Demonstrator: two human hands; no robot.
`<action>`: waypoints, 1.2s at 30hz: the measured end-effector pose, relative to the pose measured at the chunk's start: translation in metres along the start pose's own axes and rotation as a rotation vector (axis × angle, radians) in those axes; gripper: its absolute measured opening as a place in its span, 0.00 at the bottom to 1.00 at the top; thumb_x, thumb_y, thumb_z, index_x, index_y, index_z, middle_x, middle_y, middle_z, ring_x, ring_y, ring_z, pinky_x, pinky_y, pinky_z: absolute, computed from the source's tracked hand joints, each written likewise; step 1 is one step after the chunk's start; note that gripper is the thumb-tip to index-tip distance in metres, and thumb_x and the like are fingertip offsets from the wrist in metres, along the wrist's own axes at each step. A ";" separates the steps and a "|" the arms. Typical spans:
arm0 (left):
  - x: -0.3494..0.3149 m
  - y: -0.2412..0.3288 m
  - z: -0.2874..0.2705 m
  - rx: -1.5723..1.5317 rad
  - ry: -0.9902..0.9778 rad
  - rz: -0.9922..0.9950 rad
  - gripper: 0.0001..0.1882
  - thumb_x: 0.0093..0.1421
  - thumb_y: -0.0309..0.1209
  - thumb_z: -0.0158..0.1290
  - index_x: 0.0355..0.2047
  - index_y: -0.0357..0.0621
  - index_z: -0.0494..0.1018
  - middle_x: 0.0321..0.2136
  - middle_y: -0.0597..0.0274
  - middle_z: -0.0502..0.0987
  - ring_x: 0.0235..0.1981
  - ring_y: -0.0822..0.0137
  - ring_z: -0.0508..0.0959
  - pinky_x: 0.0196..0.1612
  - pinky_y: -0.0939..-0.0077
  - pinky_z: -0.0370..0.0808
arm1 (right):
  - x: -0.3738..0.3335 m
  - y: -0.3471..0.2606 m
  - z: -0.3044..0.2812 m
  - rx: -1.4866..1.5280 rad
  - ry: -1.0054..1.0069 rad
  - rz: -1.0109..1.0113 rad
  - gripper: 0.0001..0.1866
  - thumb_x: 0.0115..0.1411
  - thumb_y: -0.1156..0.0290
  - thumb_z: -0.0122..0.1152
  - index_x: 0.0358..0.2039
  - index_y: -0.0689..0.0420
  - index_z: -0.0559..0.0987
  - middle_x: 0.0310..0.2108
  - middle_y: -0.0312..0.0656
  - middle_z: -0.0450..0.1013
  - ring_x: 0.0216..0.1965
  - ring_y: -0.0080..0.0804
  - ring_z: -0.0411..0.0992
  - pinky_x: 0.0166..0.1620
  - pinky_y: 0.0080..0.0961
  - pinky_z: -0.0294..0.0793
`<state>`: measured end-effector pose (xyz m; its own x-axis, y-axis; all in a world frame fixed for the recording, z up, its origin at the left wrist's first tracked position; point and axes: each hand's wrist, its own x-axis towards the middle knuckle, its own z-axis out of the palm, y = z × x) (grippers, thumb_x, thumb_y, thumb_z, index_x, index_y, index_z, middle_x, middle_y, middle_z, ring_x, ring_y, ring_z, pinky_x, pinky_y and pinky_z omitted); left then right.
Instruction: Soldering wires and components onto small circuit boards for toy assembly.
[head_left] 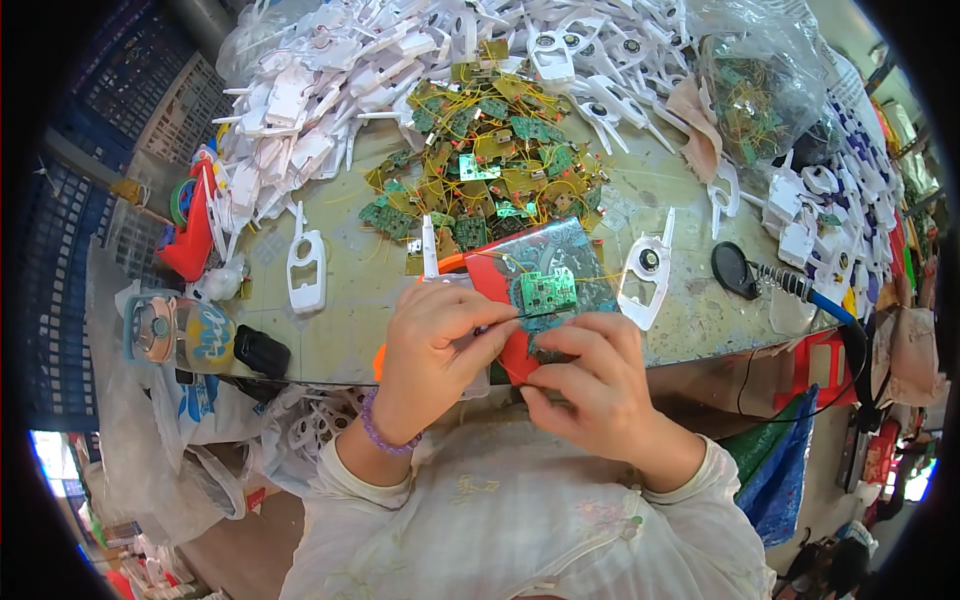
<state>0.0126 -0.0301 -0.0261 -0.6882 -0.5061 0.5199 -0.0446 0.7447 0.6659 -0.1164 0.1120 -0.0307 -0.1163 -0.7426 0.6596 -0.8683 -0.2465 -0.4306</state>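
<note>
A small green circuit board (548,290) lies on a red and grey flat pad (492,275) in front of me, with yellow wires at its upper side. My left hand (435,338) is closed in a pinch just below the board, on a thin dark wire (542,315). The wire stretches toward the fingers of my right hand (598,385), which are curled beside the board's lower right. What the right fingers hold, if anything, is hidden. White plastic housings lie on both sides: one on the left (306,272), another with a round speaker on the right (645,275).
A heap of wired circuit boards (485,150) rises behind the pad, backed by piled white housings (340,90). At right rests a blue-handled soldering iron (832,306) in a coiled holder. A bottle (190,335) and a black object (262,350) stand near the left edge.
</note>
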 end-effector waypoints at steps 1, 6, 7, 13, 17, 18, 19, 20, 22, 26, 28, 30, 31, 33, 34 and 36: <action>0.000 0.002 -0.001 0.000 -0.023 -0.021 0.06 0.46 0.27 0.62 0.27 0.47 0.79 0.22 0.67 0.76 0.26 0.66 0.74 0.36 0.71 0.64 | 0.002 0.002 -0.003 0.070 -0.013 0.047 0.13 0.38 0.75 0.68 0.28 0.54 0.76 0.38 0.37 0.71 0.41 0.38 0.67 0.42 0.35 0.65; -0.001 0.003 -0.003 0.055 -0.080 0.001 0.06 0.45 0.27 0.61 0.27 0.48 0.79 0.22 0.69 0.76 0.27 0.67 0.74 0.38 0.71 0.64 | 0.011 0.019 0.001 -0.141 0.130 -0.005 0.13 0.41 0.72 0.68 0.30 0.53 0.78 0.39 0.37 0.71 0.41 0.39 0.67 0.42 0.35 0.64; -0.001 0.002 -0.003 0.054 -0.095 0.005 0.07 0.45 0.27 0.61 0.27 0.48 0.79 0.22 0.69 0.76 0.27 0.68 0.74 0.39 0.70 0.63 | 0.014 0.020 0.000 -0.203 0.103 -0.054 0.13 0.41 0.72 0.68 0.31 0.53 0.78 0.39 0.37 0.71 0.41 0.39 0.67 0.42 0.35 0.64; 0.000 0.000 -0.002 0.111 -0.098 0.066 0.08 0.44 0.27 0.62 0.27 0.50 0.79 0.21 0.71 0.74 0.27 0.69 0.72 0.40 0.69 0.63 | 0.014 0.019 0.009 -0.143 0.084 -0.021 0.13 0.41 0.72 0.67 0.31 0.55 0.78 0.37 0.37 0.71 0.40 0.39 0.67 0.42 0.36 0.64; 0.004 -0.001 -0.003 0.169 -0.042 0.128 0.09 0.43 0.26 0.63 0.27 0.50 0.78 0.20 0.72 0.72 0.26 0.69 0.72 0.39 0.69 0.63 | 0.017 0.020 0.009 -0.105 0.150 0.113 0.13 0.44 0.71 0.67 0.33 0.56 0.77 0.36 0.38 0.71 0.39 0.40 0.68 0.42 0.36 0.64; 0.005 0.000 -0.004 0.172 -0.045 0.128 0.09 0.43 0.26 0.63 0.27 0.50 0.78 0.20 0.72 0.72 0.26 0.69 0.72 0.39 0.69 0.63 | 0.017 0.021 0.006 -0.163 0.140 0.128 0.13 0.46 0.70 0.67 0.34 0.56 0.77 0.36 0.39 0.71 0.40 0.41 0.68 0.43 0.36 0.64; 0.005 0.001 -0.006 0.165 -0.059 0.124 0.09 0.43 0.26 0.63 0.27 0.50 0.78 0.20 0.72 0.72 0.26 0.69 0.72 0.39 0.69 0.63 | 0.019 0.022 0.005 -0.160 0.143 0.130 0.13 0.46 0.70 0.67 0.34 0.56 0.77 0.36 0.39 0.71 0.40 0.41 0.68 0.43 0.36 0.64; 0.005 0.002 -0.007 0.159 -0.073 0.120 0.08 0.43 0.26 0.63 0.27 0.50 0.78 0.21 0.72 0.72 0.26 0.69 0.71 0.38 0.69 0.64 | 0.022 0.022 0.003 -0.189 0.099 0.134 0.13 0.46 0.71 0.67 0.34 0.56 0.77 0.35 0.39 0.71 0.40 0.40 0.67 0.44 0.37 0.63; 0.005 0.001 -0.006 0.156 -0.090 0.118 0.08 0.43 0.26 0.63 0.27 0.50 0.78 0.21 0.71 0.71 0.26 0.69 0.71 0.38 0.69 0.63 | 0.027 0.028 0.002 -0.207 0.018 0.127 0.15 0.46 0.72 0.66 0.37 0.56 0.76 0.36 0.38 0.72 0.41 0.39 0.68 0.47 0.38 0.62; 0.005 0.003 -0.003 0.133 -0.131 0.122 0.08 0.43 0.26 0.63 0.27 0.49 0.78 0.21 0.71 0.70 0.26 0.68 0.71 0.39 0.68 0.64 | 0.034 0.036 -0.004 -0.044 -0.071 0.092 0.21 0.46 0.76 0.63 0.44 0.56 0.75 0.39 0.39 0.74 0.44 0.41 0.68 0.50 0.40 0.62; 0.007 0.005 -0.002 0.131 -0.145 0.135 0.09 0.43 0.26 0.63 0.27 0.49 0.78 0.21 0.70 0.70 0.27 0.68 0.71 0.38 0.68 0.64 | 0.033 0.036 -0.009 -0.005 -0.111 0.110 0.22 0.47 0.77 0.62 0.45 0.57 0.75 0.40 0.40 0.74 0.46 0.43 0.68 0.53 0.42 0.61; 0.007 0.006 -0.002 0.154 -0.129 0.158 0.11 0.41 0.26 0.63 0.28 0.48 0.78 0.22 0.68 0.70 0.28 0.64 0.71 0.38 0.66 0.64 | 0.031 0.031 -0.012 0.028 -0.003 0.082 0.23 0.47 0.77 0.63 0.47 0.58 0.74 0.42 0.43 0.73 0.47 0.44 0.68 0.54 0.43 0.61; 0.005 0.007 -0.001 0.166 -0.109 0.130 0.11 0.41 0.25 0.63 0.28 0.47 0.78 0.23 0.67 0.70 0.29 0.63 0.71 0.37 0.66 0.64 | 0.025 0.033 -0.016 0.046 0.073 0.059 0.24 0.47 0.78 0.63 0.48 0.59 0.73 0.43 0.44 0.73 0.47 0.45 0.68 0.54 0.43 0.62; 0.000 0.010 -0.002 0.187 -0.071 0.087 0.11 0.40 0.24 0.63 0.27 0.47 0.78 0.25 0.66 0.70 0.31 0.61 0.71 0.36 0.67 0.65 | 0.001 0.043 -0.025 0.117 0.306 0.144 0.15 0.50 0.79 0.61 0.40 0.60 0.73 0.37 0.46 0.71 0.41 0.38 0.69 0.45 0.32 0.67; 0.000 0.010 -0.003 0.205 -0.064 0.115 0.11 0.39 0.24 0.63 0.27 0.47 0.78 0.25 0.66 0.70 0.31 0.61 0.71 0.36 0.67 0.65 | -0.021 0.054 -0.028 0.138 0.440 0.206 0.12 0.52 0.80 0.60 0.38 0.60 0.72 0.34 0.45 0.70 0.38 0.33 0.69 0.42 0.27 0.68; 0.002 0.013 -0.006 0.245 -0.048 0.160 0.11 0.39 0.24 0.64 0.27 0.48 0.78 0.24 0.68 0.70 0.29 0.63 0.71 0.37 0.66 0.65 | -0.052 0.068 -0.038 0.322 0.909 0.414 0.09 0.56 0.81 0.56 0.35 0.58 0.68 0.31 0.38 0.66 0.33 0.21 0.64 0.37 0.17 0.66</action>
<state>0.0150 -0.0238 -0.0130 -0.7340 -0.3566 0.5780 -0.1022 0.8994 0.4251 -0.1876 0.1575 -0.0708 -0.8091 -0.0922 0.5805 -0.5243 -0.3332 -0.7836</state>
